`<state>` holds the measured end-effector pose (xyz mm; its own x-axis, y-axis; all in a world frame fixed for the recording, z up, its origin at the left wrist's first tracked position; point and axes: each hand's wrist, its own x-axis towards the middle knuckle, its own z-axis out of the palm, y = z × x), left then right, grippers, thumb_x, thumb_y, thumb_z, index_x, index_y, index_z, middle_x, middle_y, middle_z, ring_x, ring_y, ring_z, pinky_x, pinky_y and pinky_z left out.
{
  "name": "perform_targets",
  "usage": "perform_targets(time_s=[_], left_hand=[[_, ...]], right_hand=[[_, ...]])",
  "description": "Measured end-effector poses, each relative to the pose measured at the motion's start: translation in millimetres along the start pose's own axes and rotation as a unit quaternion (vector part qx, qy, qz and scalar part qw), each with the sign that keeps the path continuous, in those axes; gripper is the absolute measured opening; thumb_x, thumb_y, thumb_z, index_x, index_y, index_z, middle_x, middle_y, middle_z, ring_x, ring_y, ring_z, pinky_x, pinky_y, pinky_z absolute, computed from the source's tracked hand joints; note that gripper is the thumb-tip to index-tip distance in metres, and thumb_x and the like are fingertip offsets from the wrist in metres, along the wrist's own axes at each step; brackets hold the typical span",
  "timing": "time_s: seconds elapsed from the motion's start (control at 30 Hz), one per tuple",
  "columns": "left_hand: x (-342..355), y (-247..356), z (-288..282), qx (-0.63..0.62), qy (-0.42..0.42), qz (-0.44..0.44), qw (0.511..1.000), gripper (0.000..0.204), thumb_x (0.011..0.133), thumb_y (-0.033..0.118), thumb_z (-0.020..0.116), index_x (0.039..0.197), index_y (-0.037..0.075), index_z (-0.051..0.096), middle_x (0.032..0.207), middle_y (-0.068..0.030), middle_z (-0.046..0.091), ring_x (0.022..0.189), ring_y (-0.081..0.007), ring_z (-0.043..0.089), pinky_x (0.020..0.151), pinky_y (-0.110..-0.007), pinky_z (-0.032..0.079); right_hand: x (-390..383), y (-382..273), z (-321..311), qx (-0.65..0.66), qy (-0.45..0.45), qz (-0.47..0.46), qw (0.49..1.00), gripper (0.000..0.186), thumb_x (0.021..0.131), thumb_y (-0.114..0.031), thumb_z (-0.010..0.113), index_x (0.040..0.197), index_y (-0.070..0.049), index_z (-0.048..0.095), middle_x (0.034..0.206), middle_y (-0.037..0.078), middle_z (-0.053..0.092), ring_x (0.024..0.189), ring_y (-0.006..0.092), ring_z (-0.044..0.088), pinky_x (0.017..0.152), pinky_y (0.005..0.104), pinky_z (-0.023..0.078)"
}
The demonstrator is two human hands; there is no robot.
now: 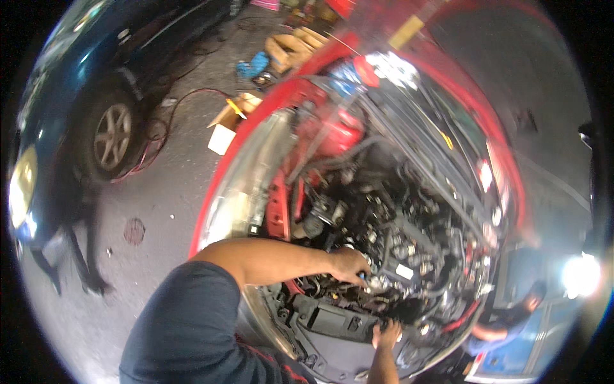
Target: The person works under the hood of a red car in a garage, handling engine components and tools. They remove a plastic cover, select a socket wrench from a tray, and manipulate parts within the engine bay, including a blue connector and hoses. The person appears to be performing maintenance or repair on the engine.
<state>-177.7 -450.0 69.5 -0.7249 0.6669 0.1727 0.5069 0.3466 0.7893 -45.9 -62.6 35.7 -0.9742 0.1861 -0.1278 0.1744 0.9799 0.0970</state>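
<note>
My left arm reaches across the front of a red car into its engine bay (409, 224). Beside the engine's near side, my left hand (349, 265) is closed with its fingers pointing down. A small bit of blue shows at its fingertips, but what they grip is too blurred to make out. Lower right, my right hand (385, 334) lies on the black plastic panel (339, 342) along the front of the bay. Its thumb and fingers are apart, and nothing shows in it.
The raised red hood (473, 83) is overhead. Left of the red car stands a dark car (96, 83), with a red hose (167, 121) and open cardboard boxes (231, 118) on the floor between. Another person (511, 320) is at the right near a bright lamp (581, 275).
</note>
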Motion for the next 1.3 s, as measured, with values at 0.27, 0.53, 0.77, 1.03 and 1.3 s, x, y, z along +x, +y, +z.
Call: perform_targets(time_s=[0.27, 0.53, 0.77, 1.03, 1.3], left_hand=[[7.2, -7.3, 2.1, 0.014, 0.001, 0.05, 0.999, 0.054, 0.083, 0.054, 0.072, 0.114, 0.01, 0.073, 0.112, -0.0169, 0.072, 0.104, -0.0366, 0.068, 0.09, -0.048, 0.053], [16.7, -16.6, 12.0, 0.008, 0.021, 0.101, 0.995, 0.056, 0.081, 0.053, 0.073, 0.111, 0.006, 0.073, 0.108, -0.0201, 0.072, 0.101, -0.039, 0.068, 0.087, -0.048, 0.054], [20.7, -24.4, 16.6, 0.01, 0.03, 0.126, 0.992, 0.051, 0.079, 0.045, 0.078, 0.118, 0.013, 0.071, 0.114, -0.0164, 0.071, 0.106, -0.0366, 0.067, 0.091, -0.047, 0.053], [19.0, -34.3, 14.2, -0.037, -0.004, 0.094, 0.995, 0.047, 0.079, 0.038, 0.082, 0.114, 0.012, 0.067, 0.1, -0.018, 0.071, 0.091, -0.0343, 0.069, 0.079, -0.045, 0.054], [-7.3, -5.0, -15.2, 0.033, 0.027, 0.112, 0.993, 0.036, 0.09, 0.028, 0.073, 0.116, 0.005, 0.063, 0.106, -0.0211, 0.07, 0.098, -0.0382, 0.069, 0.083, -0.045, 0.053]], right_hand=[[4.5, -36.8, 33.0, -0.049, -0.018, 0.2, 0.978, 0.072, 0.091, -0.039, 0.063, 0.153, -0.013, 0.037, 0.16, 0.013, 0.031, 0.152, 0.0338, 0.017, 0.12, 0.0553, 0.02], [-24.9, -76.2, 44.2, 0.024, -0.084, 0.144, 0.986, 0.071, 0.089, -0.023, 0.065, 0.151, -0.002, 0.036, 0.153, 0.025, 0.037, 0.14, 0.0402, 0.04, 0.114, 0.0466, 0.037], [-66.6, -91.4, 39.4, 0.03, -0.054, 0.124, 0.99, 0.064, 0.091, -0.028, 0.067, 0.139, 0.005, 0.043, 0.137, 0.027, 0.05, 0.128, 0.0441, 0.051, 0.107, 0.0456, 0.044], [-140.1, -101.5, 0.1, 0.107, -0.096, -0.073, 0.987, 0.048, 0.094, -0.035, 0.065, 0.134, -0.011, 0.057, 0.138, 0.02, 0.055, 0.13, 0.0414, 0.05, 0.108, 0.0462, 0.043], [-262.4, -56.2, -79.2, 0.271, -0.171, -0.012, 0.947, 0.054, 0.094, -0.036, 0.066, 0.139, -0.009, 0.054, 0.137, 0.022, 0.055, 0.12, 0.0377, 0.058, 0.104, 0.0416, 0.047]])
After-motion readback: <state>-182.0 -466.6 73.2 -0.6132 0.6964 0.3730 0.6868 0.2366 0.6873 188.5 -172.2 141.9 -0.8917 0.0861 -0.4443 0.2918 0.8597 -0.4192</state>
